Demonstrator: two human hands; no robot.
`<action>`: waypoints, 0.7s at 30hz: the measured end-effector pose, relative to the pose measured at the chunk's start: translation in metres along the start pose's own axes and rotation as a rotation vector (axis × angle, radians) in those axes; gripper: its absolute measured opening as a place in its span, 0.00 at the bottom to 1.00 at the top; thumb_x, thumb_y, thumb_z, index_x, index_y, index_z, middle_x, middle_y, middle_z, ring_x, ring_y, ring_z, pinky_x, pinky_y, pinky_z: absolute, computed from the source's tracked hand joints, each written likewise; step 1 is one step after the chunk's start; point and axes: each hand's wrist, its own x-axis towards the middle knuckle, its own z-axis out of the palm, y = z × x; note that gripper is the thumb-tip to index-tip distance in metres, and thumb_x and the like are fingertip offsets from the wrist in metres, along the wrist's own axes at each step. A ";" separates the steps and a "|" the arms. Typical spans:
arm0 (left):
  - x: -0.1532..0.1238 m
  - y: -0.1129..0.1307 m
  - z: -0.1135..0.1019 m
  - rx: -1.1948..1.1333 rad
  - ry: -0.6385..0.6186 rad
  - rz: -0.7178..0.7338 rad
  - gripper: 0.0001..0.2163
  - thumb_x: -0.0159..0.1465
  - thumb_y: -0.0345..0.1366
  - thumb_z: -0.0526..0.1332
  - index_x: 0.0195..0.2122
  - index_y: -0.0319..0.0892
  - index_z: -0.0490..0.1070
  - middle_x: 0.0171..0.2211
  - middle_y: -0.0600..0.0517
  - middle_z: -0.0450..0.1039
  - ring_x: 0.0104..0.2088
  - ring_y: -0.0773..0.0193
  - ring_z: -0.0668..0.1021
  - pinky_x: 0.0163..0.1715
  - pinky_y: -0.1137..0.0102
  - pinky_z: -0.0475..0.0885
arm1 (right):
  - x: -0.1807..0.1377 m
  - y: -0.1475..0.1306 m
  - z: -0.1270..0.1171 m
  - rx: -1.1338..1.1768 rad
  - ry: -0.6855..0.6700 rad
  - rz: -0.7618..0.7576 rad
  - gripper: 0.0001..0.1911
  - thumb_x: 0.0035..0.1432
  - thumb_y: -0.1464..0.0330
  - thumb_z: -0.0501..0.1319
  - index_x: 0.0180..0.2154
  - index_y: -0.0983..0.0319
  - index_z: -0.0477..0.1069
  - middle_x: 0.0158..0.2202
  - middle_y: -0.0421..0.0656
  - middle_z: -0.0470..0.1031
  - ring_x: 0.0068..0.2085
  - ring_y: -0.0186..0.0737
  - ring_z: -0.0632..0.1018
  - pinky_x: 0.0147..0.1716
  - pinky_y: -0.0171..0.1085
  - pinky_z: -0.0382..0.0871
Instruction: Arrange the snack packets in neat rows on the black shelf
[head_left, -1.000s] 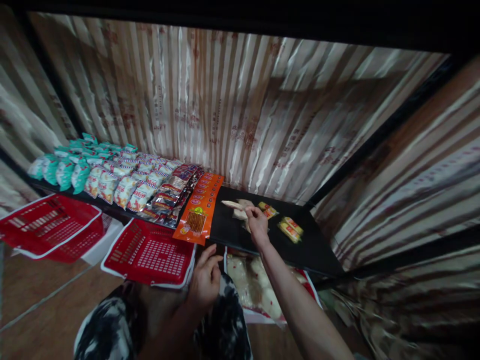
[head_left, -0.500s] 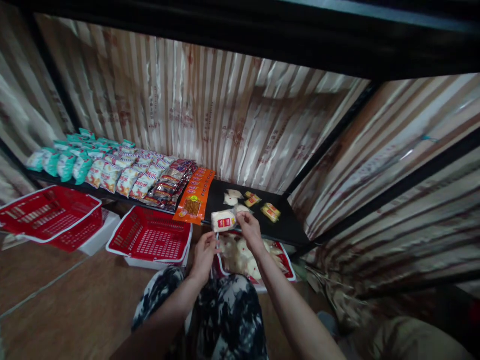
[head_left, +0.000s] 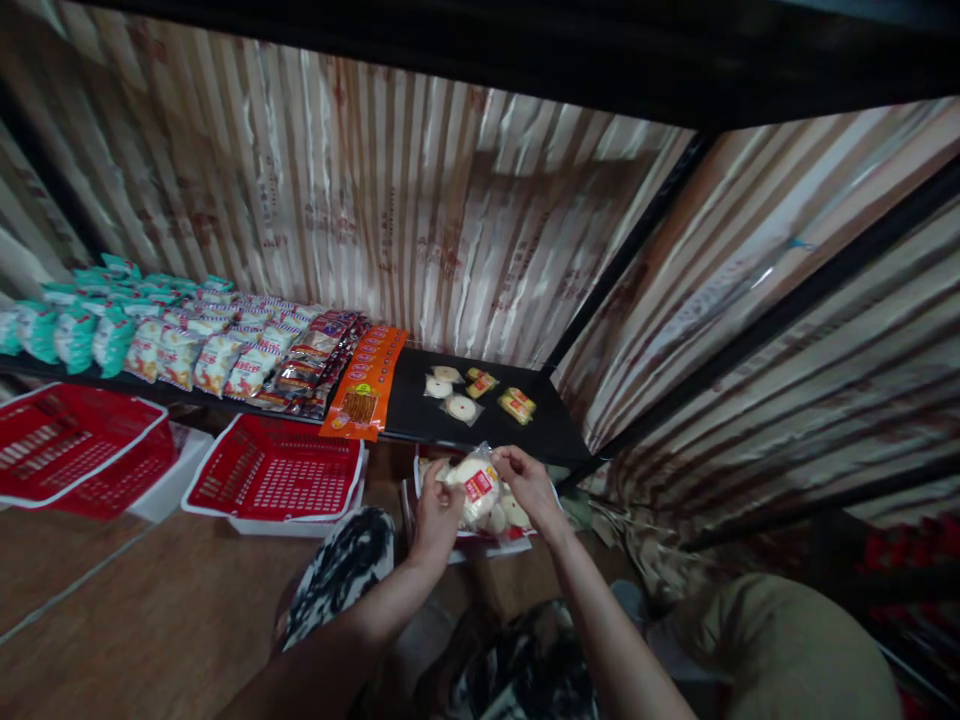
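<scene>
Head view: both hands are together at one white packet with a red label (head_left: pixel 476 485), wrapped in clear film. Left hand (head_left: pixel 437 510) has thumb and fingers closed around the packet's left edge; right hand (head_left: pixel 529 487) pinches the wrapper near its upper right corner, fingers curled, thumb close to fingertips. Packet sits between the two hands, tilted, label facing up.

Directly below the hands: red basket with white rim (head_left: pixel 418 465), holding more pale wrapped pieces, partly hidden by hands and packet.

Beyond the hands: black shelf (head_left: pixel 540 440). On it, just past the packet, three pale round pieces in clear wrap, the nearest (head_left: pixel 460 408) lying flat. To the right of these, two yellow packets, one (head_left: pixel 481 383) left of the other (head_left: pixel 517 405).

Left of the hands, along the shelf: orange packet (head_left: pixel 367 385), dark foil packs (head_left: pixel 311 360), white bags (head_left: pixel 217 360), teal bags (head_left: pixel 75 330) farthest off. Nearer, left of the left hand: second red basket (head_left: pixel 300 485). Striped sheeting (head_left: pixel 360 200) hangs behind the shelf.
</scene>
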 end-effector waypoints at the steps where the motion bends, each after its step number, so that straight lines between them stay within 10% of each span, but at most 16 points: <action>1: -0.003 -0.003 0.004 0.016 -0.019 -0.010 0.22 0.57 0.35 0.59 0.53 0.40 0.60 0.31 0.51 0.73 0.28 0.69 0.75 0.27 0.76 0.70 | -0.002 -0.002 -0.006 0.000 0.005 0.011 0.15 0.44 0.56 0.62 0.25 0.62 0.69 0.20 0.36 0.68 0.22 0.33 0.66 0.23 0.32 0.58; 21: 0.024 0.023 -0.005 0.183 -0.036 0.037 0.14 0.56 0.30 0.56 0.44 0.43 0.68 0.34 0.52 0.75 0.33 0.67 0.76 0.33 0.75 0.71 | 0.036 -0.021 0.011 -0.004 -0.087 0.027 0.17 0.44 0.54 0.63 0.27 0.63 0.71 0.23 0.38 0.71 0.23 0.32 0.67 0.25 0.32 0.60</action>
